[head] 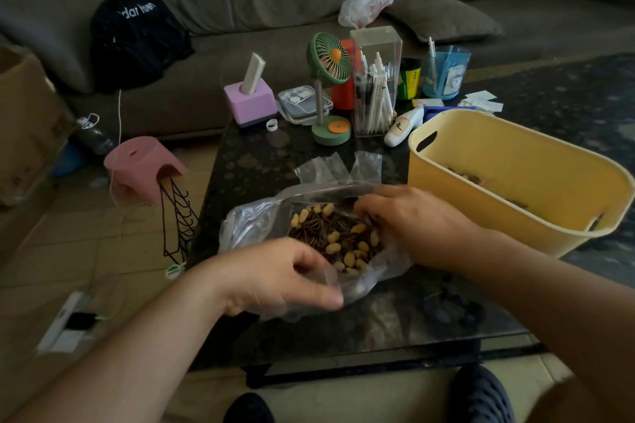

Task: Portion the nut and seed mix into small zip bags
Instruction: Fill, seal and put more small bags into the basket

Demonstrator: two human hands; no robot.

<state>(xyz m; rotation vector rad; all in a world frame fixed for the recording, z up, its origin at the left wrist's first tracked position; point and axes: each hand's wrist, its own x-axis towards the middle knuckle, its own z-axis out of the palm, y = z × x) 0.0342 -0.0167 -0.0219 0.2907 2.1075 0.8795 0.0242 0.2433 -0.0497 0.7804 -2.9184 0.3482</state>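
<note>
Near the table's [343, 336] front edge, the big bag [251, 227] is pinched open by the left hand [281, 275]; the right hand [412, 227], fingers curled in the mix [335, 237], apparently scoops, best done modestly.

Two hands are in view, the left hand [275, 273] and the right hand [409, 221], over one big bag [247, 227] of mix [338, 239]. Two small bags [340, 166] lie behind it. On the table [251, 161] stand one bin [515, 178], one fan [329, 60], one pink block [250, 103] and two pen holders [376, 79]
</note>
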